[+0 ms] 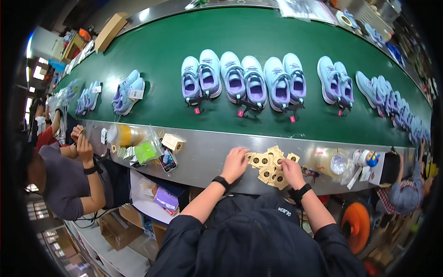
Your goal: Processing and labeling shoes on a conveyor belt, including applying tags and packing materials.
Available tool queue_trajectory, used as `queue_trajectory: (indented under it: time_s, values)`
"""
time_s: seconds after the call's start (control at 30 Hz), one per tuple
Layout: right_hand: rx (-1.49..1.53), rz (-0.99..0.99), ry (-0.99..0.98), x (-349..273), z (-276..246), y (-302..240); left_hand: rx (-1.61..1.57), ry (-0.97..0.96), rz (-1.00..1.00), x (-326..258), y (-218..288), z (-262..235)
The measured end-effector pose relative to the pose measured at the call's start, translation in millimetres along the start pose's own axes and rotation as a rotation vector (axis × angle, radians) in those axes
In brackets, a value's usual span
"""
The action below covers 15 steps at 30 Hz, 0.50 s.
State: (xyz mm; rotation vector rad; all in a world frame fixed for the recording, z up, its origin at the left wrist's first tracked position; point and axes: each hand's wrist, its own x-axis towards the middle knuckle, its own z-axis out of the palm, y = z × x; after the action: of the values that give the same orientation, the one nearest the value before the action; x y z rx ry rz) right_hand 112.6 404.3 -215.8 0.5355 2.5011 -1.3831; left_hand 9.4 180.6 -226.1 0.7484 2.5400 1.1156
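A loose pile of tan paper cards [270,177], each with dark round marks, lies on the metal ledge in front of me. At the left end of the pile, my left hand [234,165] has its fingers closed on the edge of a tan card [261,159]. My right hand [291,173] pinches another small tan card at the pile's right side, its fingertips partly hiding it. Beyond the ledge, pairs of light blue shoes [243,83] with purple linings and pink tags stand on the green conveyor belt [161,92].
Left on the ledge are a phone [168,160], a cream card stack [173,141], a green packet [146,152] and a yellow tape roll [127,135]. A clear tub [333,162] stands right. A co-worker [76,177] sits left; an orange fan [357,226] is lower right.
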Motion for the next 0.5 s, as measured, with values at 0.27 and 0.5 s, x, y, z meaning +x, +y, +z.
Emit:
queue_trajectory:
  time_s: [0.27,0.5]
  values:
    - [0.1,-0.104,-0.138,37.5,20.5,-61.8,-0.032,0.258,-0.323,-72.0,-42.4,-84.8]
    - [0.091,-0.061,-0.339,56.2,71.7,-109.8,-0.3,0.786,-0.671,-148.3,-100.8,-121.2]
